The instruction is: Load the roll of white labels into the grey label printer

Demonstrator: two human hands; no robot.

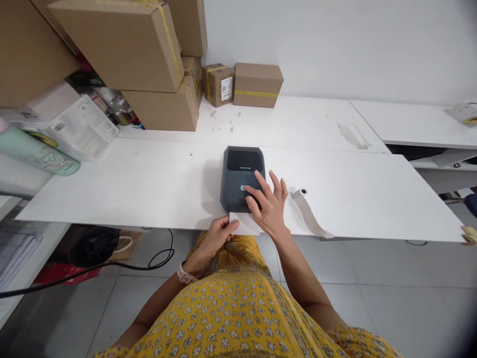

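Observation:
A dark label printer (234,191) stands near the front edge of the white table. White label paper (244,224) sticks out from its front side. My left hand (219,232) pinches the left edge of that paper between thumb and fingers, just below the table edge. Over the printer's right part lies my right hand (269,204), fingers spread, with the index fingertip at the small light button on top. Nothing is held in my right hand. Right of it rests a small paper roll (302,193) with a curled strip trailing to the table's front edge.
Large cardboard boxes (122,47) are stacked at the back left. Two smaller boxes, one brown (257,84) and one labelled (218,85), stand by the wall. At the left lie a mint bottle (40,151) and a white carton (84,127). A black cable (122,266) hangs below.

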